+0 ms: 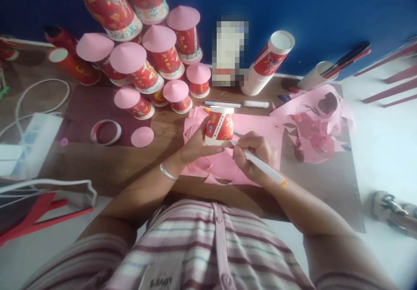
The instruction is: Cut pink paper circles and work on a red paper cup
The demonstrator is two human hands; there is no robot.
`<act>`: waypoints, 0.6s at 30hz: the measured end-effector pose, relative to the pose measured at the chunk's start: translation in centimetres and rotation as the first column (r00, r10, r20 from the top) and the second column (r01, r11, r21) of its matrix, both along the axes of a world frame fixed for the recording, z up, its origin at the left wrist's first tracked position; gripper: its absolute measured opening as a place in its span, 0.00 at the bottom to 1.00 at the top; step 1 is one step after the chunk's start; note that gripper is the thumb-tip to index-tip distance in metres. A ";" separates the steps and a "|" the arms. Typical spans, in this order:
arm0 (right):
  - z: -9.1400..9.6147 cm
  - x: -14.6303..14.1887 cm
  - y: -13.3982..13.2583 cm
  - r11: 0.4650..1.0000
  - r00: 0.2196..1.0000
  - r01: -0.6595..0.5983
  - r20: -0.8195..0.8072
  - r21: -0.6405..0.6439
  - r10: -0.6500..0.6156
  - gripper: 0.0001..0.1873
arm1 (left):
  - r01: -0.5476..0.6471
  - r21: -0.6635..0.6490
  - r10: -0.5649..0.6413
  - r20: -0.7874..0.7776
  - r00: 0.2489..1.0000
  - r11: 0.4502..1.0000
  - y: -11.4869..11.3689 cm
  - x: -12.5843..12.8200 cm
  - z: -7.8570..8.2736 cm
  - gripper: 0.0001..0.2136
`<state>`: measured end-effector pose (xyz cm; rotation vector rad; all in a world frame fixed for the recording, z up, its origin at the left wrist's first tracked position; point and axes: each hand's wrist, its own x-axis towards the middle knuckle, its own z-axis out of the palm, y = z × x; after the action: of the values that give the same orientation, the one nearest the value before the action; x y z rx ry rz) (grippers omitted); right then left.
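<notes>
My left hand (198, 149), with a silver bracelet at its wrist, grips a short red-and-white paper cup (219, 126) with printed writing and flowers. The cup is held above the pink paper. In my right hand (256, 153) is a white marker pen (265, 167) with an orange end, held in a writing grip. Its tip is at the lower white band of the cup; I cannot tell whether it touches. Pink paper sheets (260, 127) with cut curved strips lie under both hands.
Red cups with pink cone tops (128, 58) stand in stacks at the back left. A cut cup ring (106, 133) and a pink cone (142, 136) lie left. Behind are markers (223, 104) and tall stacked cups (270, 62). Pink scraps (314, 129) lie right.
</notes>
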<state>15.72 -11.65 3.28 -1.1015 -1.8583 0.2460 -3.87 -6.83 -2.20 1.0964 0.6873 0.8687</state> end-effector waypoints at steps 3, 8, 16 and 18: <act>0.0 0.0 -0.1 1.000 1.000 0.000 0.011 0.005 0.000 0.06 | -0.010 -0.012 0.010 0.003 1.000 1.000 -0.1 0.1 0.2 0.37; 0.2 0.0 -0.2 1.000 0.999 0.012 0.042 -0.017 -0.012 0.06 | -0.016 -0.014 0.016 -0.005 1.000 1.000 0.0 0.2 0.4 0.38; 0.1 -0.1 0.1 0.999 0.999 -0.027 0.021 0.031 0.026 0.07 | -0.045 0.004 0.045 -0.030 0.999 0.999 -0.1 0.6 1.1 0.36; 0.0 -0.1 0.1 0.998 0.999 -0.027 0.025 0.048 0.026 0.07 | -0.039 0.000 0.039 -0.028 0.999 0.999 -0.1 0.7 1.2 0.36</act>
<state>15.65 -11.52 3.26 -1.0516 -1.8918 0.2026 -3.21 -6.89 -0.95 1.0993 0.7342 0.8883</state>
